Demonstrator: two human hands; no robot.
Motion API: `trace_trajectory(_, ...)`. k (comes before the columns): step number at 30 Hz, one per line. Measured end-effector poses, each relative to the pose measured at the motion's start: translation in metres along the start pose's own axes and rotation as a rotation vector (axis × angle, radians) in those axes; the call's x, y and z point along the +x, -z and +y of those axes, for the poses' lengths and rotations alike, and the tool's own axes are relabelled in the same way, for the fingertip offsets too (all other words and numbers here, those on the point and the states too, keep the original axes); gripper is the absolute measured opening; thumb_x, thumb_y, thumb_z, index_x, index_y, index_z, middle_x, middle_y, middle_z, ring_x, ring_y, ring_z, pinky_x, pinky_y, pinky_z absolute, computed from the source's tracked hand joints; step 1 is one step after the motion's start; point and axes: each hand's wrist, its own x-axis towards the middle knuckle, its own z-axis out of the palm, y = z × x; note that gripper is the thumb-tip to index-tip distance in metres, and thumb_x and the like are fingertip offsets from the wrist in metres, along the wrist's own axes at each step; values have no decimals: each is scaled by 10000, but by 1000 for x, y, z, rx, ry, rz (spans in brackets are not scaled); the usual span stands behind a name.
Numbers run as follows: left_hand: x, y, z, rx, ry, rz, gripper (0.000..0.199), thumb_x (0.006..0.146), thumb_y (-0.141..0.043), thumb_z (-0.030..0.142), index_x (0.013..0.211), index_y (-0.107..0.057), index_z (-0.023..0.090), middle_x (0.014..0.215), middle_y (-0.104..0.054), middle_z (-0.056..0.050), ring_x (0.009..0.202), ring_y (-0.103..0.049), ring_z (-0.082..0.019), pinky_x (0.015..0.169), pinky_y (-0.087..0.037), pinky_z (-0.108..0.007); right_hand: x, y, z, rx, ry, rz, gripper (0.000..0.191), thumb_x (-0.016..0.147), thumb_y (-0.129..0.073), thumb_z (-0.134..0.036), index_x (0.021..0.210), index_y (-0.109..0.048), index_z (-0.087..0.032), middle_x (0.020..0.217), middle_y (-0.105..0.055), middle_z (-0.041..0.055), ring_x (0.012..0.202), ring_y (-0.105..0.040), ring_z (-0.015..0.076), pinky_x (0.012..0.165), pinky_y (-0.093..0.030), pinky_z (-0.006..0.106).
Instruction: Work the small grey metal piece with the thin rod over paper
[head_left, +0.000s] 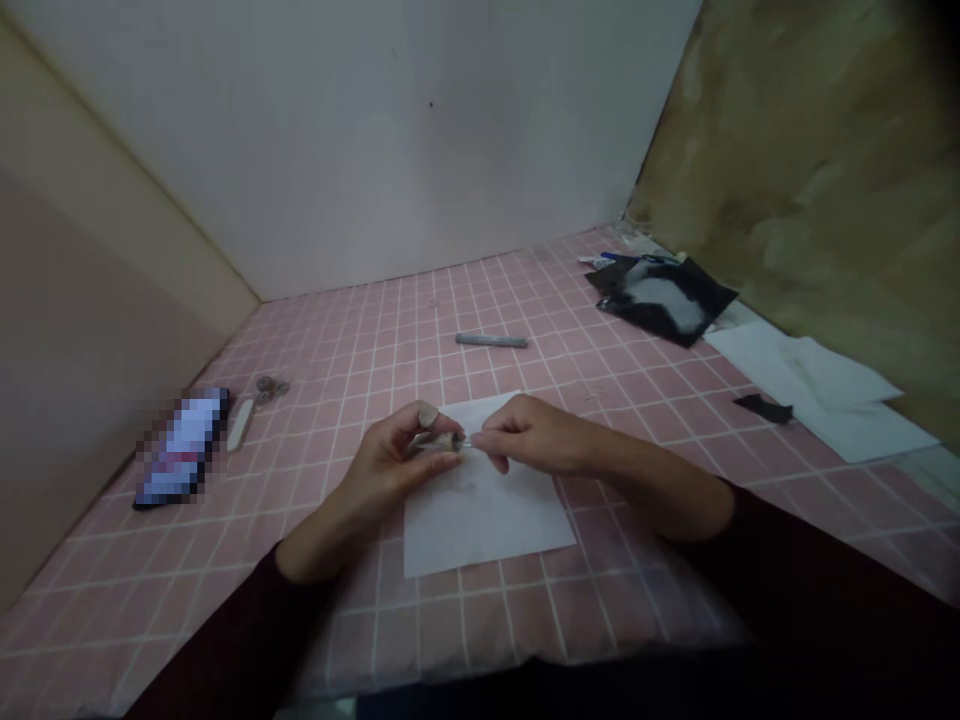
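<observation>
Two hands at work above a sheet of paper [491,520] on a checked counter [337,375]. The small piece [450,441], a narrow body with a dark end, is held just over the paper, between the hands. The grip of the left hand [390,447] is closed on it, thumb below and fingers above; that of the right hand [529,435] is pinched on a thin pale tip [467,441] at its right end (whether this is a separate part cannot be told). The piece is probably light and stiff, perhaps slippery if smooth, and the tip looks the more fragile; the body is best held around its middle, the tip close to the joint.

Surroundings: a grey stick [491,341] lies beyond the paper; at left are a phone [178,450], a white strip [240,425] and small round pieces [264,384]; at right, a black sheet [675,310], white papers [825,395] and a dark scrap [763,408]. All lie apart from the hands; the chief obstruction is the fingers, which partly hide the piece.
</observation>
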Motion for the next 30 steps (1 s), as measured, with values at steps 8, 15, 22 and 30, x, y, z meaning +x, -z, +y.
trace_trajectory(8, 1, -2, 3, -58, 83, 2, 212, 766, -825, 227, 920, -686, 186, 924, -685, -19, 826, -627, -139, 744, -496, -250, -2, -3, -1, -127, 17, 49, 385, 921, -503, -304, 575, -558, -143, 502, -404, -48, 512, -380, 76, 568, -251, 271)
trace_trajectory(15, 2, -3, 9, -196, 169, 14, 189, 790, -797, 241, 934, -701, 165, 868, -717, -30, 804, -649, -144, 766, -491, -258, -6, -2, -8, -277, 108, 130, 395, 952, -501, -293, 589, -529, -139, 534, -443, -35, 540, -388, 71, 589, -239, 270)
trace_trajectory(22, 2, -3, 10, -229, 227, -32, 172, 797, -779, 272, 900, -708, 154, 828, -689, -33, 762, -615, -145, 732, -460, -258, -8, -4, -8, -347, 162, 140, 396, 954, -493, -297, 587, -483, -149, 542, -416, -35, 538, -346, 74, 579, -216, 272)
trace_trajectory(30, 2, -2, 11, -293, 275, -110, 189, 795, -770, 311, 835, -714, 135, 755, -674, -37, 746, -599, -140, 744, -453, -246, -11, -6, -14, -456, 195, 159, 367, 972, -487, -293, 635, -523, -152, 598, -474, -19, 565, -342, 86, 608, -209, 290)
